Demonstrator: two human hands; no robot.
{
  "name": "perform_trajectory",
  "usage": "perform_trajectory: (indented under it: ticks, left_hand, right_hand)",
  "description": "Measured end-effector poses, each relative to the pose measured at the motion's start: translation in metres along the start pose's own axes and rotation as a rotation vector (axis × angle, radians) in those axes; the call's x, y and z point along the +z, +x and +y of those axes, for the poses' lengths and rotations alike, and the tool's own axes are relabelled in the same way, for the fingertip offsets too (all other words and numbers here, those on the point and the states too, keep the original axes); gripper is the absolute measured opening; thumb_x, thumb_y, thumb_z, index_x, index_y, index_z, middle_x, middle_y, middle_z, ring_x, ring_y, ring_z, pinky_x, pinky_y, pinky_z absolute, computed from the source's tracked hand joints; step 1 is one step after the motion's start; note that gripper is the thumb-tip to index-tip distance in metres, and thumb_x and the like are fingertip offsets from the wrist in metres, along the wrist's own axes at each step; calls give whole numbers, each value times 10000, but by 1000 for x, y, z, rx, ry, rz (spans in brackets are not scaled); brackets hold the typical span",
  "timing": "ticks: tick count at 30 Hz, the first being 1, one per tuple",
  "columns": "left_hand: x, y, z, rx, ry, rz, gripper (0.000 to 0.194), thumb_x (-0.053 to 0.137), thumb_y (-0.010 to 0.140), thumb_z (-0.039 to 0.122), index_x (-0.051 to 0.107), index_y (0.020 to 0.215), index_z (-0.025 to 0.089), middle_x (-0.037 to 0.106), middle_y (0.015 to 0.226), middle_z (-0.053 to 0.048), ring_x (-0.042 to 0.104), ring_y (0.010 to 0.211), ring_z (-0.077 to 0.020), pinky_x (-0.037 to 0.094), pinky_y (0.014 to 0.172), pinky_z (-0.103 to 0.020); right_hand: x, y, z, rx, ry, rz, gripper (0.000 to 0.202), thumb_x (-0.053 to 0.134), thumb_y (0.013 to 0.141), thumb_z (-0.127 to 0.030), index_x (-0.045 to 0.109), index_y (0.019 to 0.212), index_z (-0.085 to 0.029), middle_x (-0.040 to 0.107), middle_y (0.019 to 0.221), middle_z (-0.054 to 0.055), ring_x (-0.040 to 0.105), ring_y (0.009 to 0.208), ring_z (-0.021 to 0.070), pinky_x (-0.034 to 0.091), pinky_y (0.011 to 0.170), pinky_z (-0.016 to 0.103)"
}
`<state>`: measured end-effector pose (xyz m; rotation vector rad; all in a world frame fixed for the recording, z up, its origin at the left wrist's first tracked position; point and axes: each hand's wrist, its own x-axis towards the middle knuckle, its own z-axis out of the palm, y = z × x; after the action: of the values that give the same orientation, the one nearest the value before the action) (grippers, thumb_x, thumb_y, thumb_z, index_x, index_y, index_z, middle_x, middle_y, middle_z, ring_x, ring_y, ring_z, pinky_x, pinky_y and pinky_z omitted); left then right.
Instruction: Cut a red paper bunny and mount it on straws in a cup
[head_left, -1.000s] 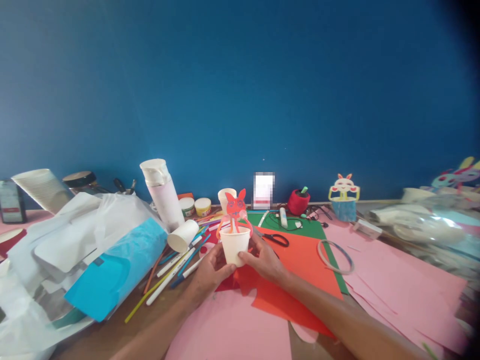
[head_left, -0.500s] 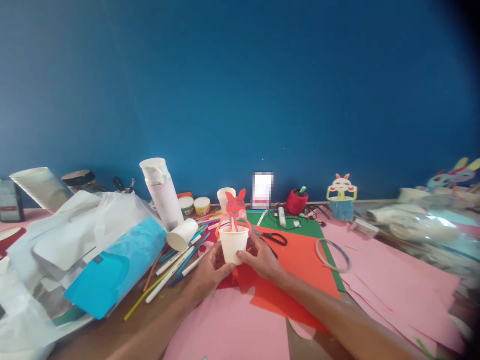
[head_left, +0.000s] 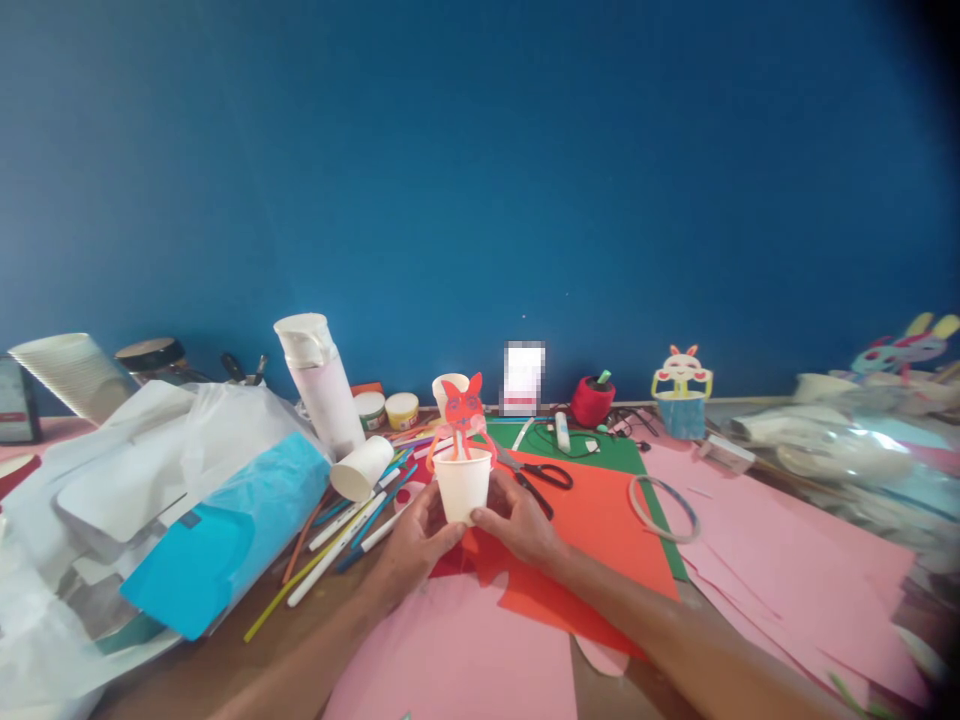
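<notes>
Blue wall (head_left: 480, 200) behind, brown tabletop (head_left: 247, 665) below, cluttered; landmark = white paper cup (head_left: 463, 490), upright, held between both hands near centre of view. Can't tell if its base touches the sheets below or sits just above them.

Left hand (head_left: 416, 540): half-curled around the cup's left side, thumb toward the base, fingers partly hidden behind; right hand (head_left: 521, 520): mirrors it on the right side, thumb on the front low down; both grip the same cup.

Red-orange paper cutout (head_left: 463, 408) with pointed ears and a drawn face rises above the cup's rim; its strip arms bow out to either side and come down by the rim; lower attachment hidden inside.

Left of cup: second white paper cup (head_left: 360, 468) on its side; markers (head_left: 337, 549) strewn below that; white flask (head_left: 319, 385) farther back; light-blue sheet (head_left: 199, 575) farther left, on crumpled white plastic.

Right of cup: black-handled scissors (head_left: 535, 493) just beyond the right hand; orange sheet (head_left: 607, 520) under that forearm; green sheet (head_left: 630, 452) behind the orange one; ring-shaped band (head_left: 637, 510) farther right; blue cup (head_left: 681, 415) with a rabbit-like figure well back, upright.

Nearer than cup: pink sheet (head_left: 465, 660), between the forearms.
</notes>
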<state>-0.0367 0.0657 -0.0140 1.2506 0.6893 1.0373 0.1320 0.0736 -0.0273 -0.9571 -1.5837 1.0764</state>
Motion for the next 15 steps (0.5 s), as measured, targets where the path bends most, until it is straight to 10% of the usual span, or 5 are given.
perform_trajectory:
  ticks: [15]
  left_hand:
    - [0, 1, -2, -11, -27, 6, 524, 632, 724, 192, 440, 1211, 184, 506, 1262, -112, 476, 1149, -262, 372, 976, -394]
  right_hand:
    - [2, -1, 2, 16, 31, 11, 400, 601, 740, -361, 509, 1084, -178, 629, 925, 63, 596, 847, 204, 476, 788, 345]
